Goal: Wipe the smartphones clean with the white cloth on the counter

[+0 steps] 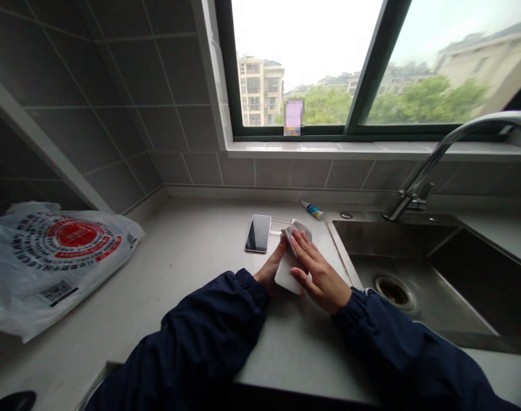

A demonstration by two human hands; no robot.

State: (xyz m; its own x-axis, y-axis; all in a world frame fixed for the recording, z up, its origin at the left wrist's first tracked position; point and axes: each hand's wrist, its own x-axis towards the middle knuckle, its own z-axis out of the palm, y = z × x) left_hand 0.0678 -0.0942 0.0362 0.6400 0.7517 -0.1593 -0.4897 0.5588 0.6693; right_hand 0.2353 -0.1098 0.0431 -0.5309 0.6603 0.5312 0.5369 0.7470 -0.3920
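My left hand [271, 270] grips a white flat slab with rounded corners [291, 276] from its left side, tilted just above the counter. The slab's exact kind does not show. Across its upper part lies a thin grey cloth [303, 233], pressed down by the fingers of my right hand [323, 274]. The right thumb rests along the slab's face. Left of the hands, a phone with a dark screen [258, 233] lies face up. A pale, flat, see-through piece [279, 226] is beside it, partly hidden behind the cloth.
A small tube with a blue label [312, 210] lies near the back wall. On the right are a steel sink [419, 319] and a curved faucet [432, 157]. A white plastic bag with red print [63, 257] sits at the left. Behind the counter [192, 245] is a window.
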